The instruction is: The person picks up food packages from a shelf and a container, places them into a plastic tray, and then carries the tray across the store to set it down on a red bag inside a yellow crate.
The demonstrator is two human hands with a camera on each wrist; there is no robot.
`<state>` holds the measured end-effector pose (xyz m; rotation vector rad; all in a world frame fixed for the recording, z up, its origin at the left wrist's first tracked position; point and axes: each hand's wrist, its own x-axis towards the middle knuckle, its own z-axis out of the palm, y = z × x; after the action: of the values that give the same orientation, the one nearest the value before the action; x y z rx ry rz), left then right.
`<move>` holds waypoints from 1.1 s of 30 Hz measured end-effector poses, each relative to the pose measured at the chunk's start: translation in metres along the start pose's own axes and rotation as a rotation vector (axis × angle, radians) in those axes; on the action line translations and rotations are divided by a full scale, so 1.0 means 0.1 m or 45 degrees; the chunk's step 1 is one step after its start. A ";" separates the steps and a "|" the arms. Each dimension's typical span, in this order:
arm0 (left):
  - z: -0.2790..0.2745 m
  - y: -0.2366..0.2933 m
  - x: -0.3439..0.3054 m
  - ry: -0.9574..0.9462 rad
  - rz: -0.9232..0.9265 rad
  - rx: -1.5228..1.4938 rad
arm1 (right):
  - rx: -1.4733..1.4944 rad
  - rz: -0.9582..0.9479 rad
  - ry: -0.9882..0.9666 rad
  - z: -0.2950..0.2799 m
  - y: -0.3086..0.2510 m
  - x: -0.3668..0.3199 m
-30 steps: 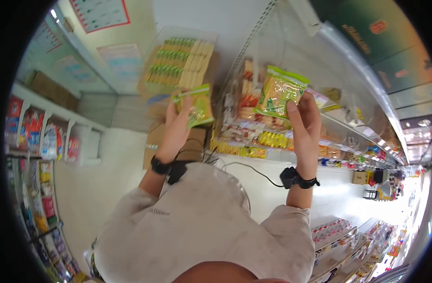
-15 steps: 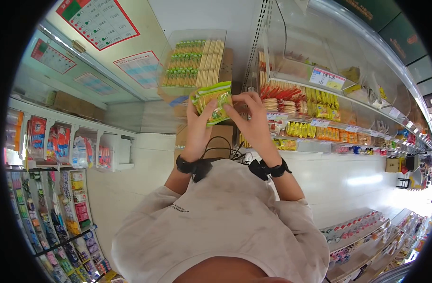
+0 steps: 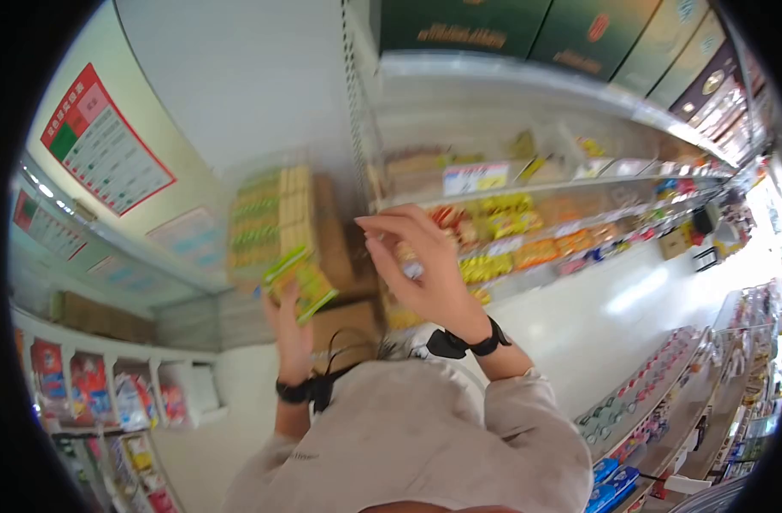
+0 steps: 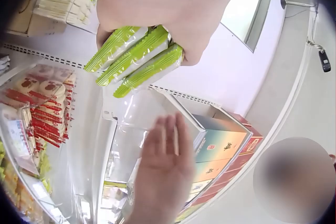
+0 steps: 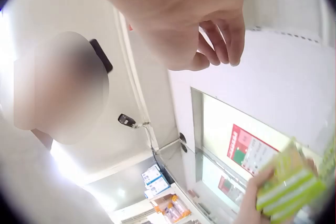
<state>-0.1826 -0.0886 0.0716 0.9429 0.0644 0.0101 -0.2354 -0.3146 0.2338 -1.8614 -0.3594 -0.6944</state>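
Observation:
My left hand [image 3: 292,342] grips a small stack of green-and-yellow packets [image 3: 304,287] in front of a box. The left wrist view shows three green packet ends [image 4: 137,58] side by side beneath that hand [image 4: 157,3]. My right hand [image 3: 427,272] is raised to the right of the packets, apart from them, fingers bent loosely and holding nothing. In the right wrist view the fingers of that hand [image 5: 184,19] hang over empty air, and the packets [image 5: 289,187] are at the lower right.
Behind the left hand stands a box of upright packets [image 3: 295,209], with a cardboard box [image 3: 344,329] below. Shelves of snacks with price tags [image 3: 476,178] run to the right, under dark green boxes [image 3: 459,26]. A white shelf unit [image 3: 109,355] stands at the left.
From one packet in each hand, the hands came together; now the packets are in the left hand and the right hand has let go and moved right. The head view has shifted.

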 end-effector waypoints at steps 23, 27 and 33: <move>0.05 0.10 -0.15 0.013 0.052 0.049 | -1.095 0.709 -1.378 -1.49 1.26 1.68; 0.07 0.11 -0.14 0.047 0.106 0.102 | -0.934 0.520 -1.022 -1.65 1.31 1.67; 0.03 0.08 -0.10 0.098 0.127 0.096 | -0.338 0.272 0.011 -1.45 0.94 1.40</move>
<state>-0.1924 -0.0866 0.0803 1.0204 0.0891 0.1373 -0.1168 -0.4946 0.2882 -2.1089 -0.0609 -0.6262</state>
